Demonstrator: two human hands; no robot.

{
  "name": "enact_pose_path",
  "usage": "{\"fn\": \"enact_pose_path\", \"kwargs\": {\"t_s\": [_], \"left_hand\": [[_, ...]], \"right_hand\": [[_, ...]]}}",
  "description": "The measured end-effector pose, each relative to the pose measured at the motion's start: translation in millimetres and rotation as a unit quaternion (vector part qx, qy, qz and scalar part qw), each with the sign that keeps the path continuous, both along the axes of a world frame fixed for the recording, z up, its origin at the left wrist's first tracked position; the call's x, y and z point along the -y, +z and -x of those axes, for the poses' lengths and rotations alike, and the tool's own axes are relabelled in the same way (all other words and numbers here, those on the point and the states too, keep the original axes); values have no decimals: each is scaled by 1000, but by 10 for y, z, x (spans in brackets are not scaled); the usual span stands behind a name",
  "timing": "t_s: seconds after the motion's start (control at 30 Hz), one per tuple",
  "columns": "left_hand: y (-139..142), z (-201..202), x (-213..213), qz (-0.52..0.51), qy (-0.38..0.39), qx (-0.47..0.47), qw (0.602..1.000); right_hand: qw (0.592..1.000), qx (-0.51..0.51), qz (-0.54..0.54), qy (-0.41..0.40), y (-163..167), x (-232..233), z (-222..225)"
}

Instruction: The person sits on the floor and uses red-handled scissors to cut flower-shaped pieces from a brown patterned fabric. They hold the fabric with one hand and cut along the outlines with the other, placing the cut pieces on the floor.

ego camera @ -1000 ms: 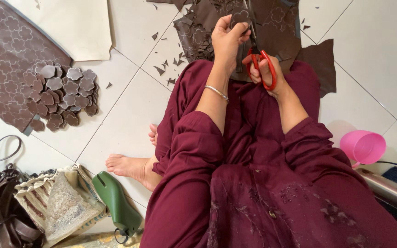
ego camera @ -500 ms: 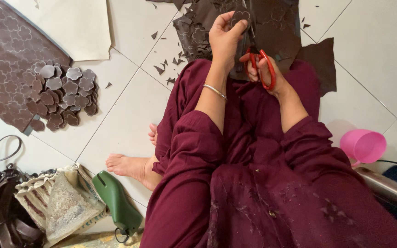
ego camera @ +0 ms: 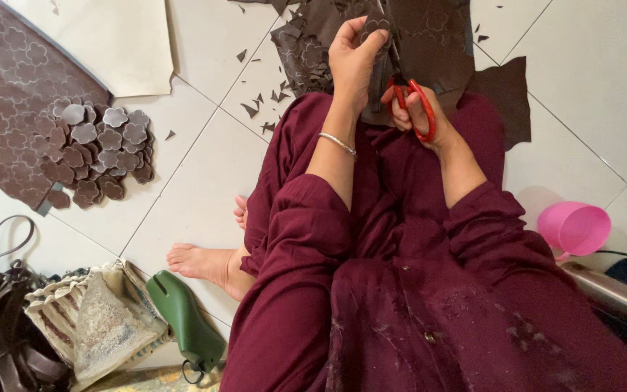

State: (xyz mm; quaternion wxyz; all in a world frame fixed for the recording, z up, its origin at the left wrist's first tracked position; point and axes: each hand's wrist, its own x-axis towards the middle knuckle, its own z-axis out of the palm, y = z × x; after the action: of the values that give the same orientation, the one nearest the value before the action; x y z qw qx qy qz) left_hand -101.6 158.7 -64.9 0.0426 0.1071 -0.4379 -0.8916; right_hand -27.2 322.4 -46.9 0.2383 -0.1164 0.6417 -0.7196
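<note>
The left hand [ego camera: 353,54] is up over the lap, fingertips pinching a small brown flower-shaped leather piece [ego camera: 374,27] at its top edge, and the right hand [ego camera: 419,109] sits just beside it, fingers curled shut through the loops of the red-handled scissors [ego camera: 411,98], blades pointing up into that piece. How far the blades are parted cannot be told, as the left hand covers them. The danger is plain: the left fingertips sit right against the cutting line, so a hasty snip could nick them. The piece is small and held only by its rim, so a twist could make it slip, spoiling the scalloped outline. Beyond both hands lies the large dark brown patterned leather sheet [ego camera: 437,43] on the tiled floor [ego camera: 205,181], with offcut slivers scattered about; a dropped flower could be lost among them. Well to the left of the left hand lies the pile of finished brown flower cut-outs [ego camera: 99,152].
</note>
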Motion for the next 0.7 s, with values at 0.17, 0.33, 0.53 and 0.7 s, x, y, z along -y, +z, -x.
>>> {"fn": "enact_pose_path", "kwargs": {"t_s": [0.17,0.33,0.53,0.7], "left_hand": [[23,7,-19,0,-6,-27,1000],[115,-2,-44,-14,-21,-46,999],[207,1,-60,-19,-28,-15,999],[240,17,-42,-15,-38,14,999]], "right_hand": [[999,32,6,6,21,44,29],[999,44,1,-9,83,49,52],[999,37,15,-19,199,53,45],[999,35,14,-22,246,53,66]]}}
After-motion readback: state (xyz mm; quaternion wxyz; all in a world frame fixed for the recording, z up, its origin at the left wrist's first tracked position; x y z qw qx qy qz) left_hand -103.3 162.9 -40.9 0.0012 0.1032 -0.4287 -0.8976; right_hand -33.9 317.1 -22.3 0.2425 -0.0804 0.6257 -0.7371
